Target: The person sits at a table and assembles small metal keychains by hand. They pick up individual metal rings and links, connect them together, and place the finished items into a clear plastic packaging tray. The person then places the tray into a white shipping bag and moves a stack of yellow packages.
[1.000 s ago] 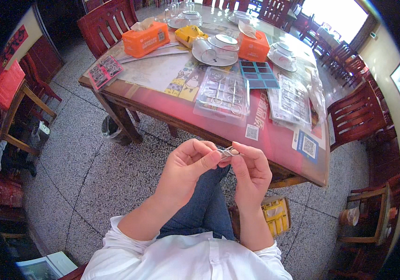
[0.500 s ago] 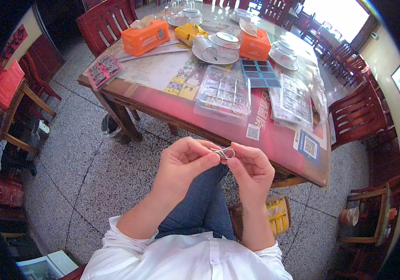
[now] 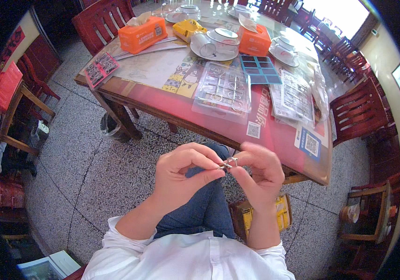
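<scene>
Above my lap, in front of the table's near edge, both hands hold a small silvery metal puzzle (image 3: 228, 163) of bent, looped pieces. My left hand (image 3: 180, 175) pinches its left end between thumb and fingertips. At the other end, my right hand (image 3: 261, 175) grips a loop with thumb and forefinger, its upper fingers blurred and raised. The fingertips hide part of the metal, so how the pieces link is unclear. On the table beyond lie a clear plastic tray (image 3: 223, 91) of metal pieces and a second clear pack (image 3: 295, 95) to its right.
The wooden table (image 3: 281, 142) also bears a blue-edged compartment tray (image 3: 260, 70), a pink-edged pack (image 3: 101, 70), two orange tissue boxes (image 3: 143, 36) and wrapped dishes (image 3: 215, 49). A bin (image 3: 111, 127) stands below left. A box with yellow packets (image 3: 281, 212) sits right of my legs.
Both hands have come slightly lower, the right one shifting a little right. The puzzle has turned between the fingers, and the right fingers have lifted and moved.
</scene>
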`<state>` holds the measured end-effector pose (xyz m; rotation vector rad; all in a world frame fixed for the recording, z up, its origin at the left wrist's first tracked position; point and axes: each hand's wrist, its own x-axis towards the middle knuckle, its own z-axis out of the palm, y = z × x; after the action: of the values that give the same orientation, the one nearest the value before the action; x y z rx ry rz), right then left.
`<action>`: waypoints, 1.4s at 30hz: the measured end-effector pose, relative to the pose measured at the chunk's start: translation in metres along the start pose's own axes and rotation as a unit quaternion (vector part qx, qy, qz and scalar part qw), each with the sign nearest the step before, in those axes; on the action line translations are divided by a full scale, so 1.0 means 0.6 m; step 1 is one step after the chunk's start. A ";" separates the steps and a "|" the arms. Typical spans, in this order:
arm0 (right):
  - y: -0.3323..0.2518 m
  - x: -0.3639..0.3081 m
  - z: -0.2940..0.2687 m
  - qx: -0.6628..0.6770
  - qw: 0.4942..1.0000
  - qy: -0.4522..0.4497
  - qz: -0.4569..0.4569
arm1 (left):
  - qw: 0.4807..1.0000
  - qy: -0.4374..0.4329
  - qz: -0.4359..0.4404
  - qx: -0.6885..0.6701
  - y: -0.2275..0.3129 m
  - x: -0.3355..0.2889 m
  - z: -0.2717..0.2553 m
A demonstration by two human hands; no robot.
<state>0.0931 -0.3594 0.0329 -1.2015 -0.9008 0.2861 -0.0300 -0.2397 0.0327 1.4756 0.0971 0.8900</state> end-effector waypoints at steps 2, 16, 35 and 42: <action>-0.017 0.021 -0.012 -0.097 0.987 -0.086 -0.091 | 1.000 -0.006 -0.003 -0.003 0.004 0.001 -0.001; -0.045 0.037 -0.035 -0.338 0.820 -0.152 -0.437 | 0.986 -0.077 0.120 0.085 0.012 0.009 -0.012; 0.008 0.013 -0.034 0.031 0.996 0.061 -0.058 | 0.964 0.057 -0.151 -0.210 -0.005 -0.003 -0.011; 0.023 -0.012 -0.004 0.199 0.978 0.064 -0.010 | 0.839 0.115 -0.310 -0.432 -0.021 -0.005 -0.018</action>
<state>0.0939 -0.3608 0.0170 -0.8289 -0.7022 0.3513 -0.0324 -0.2308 0.0187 0.4205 0.2904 0.4498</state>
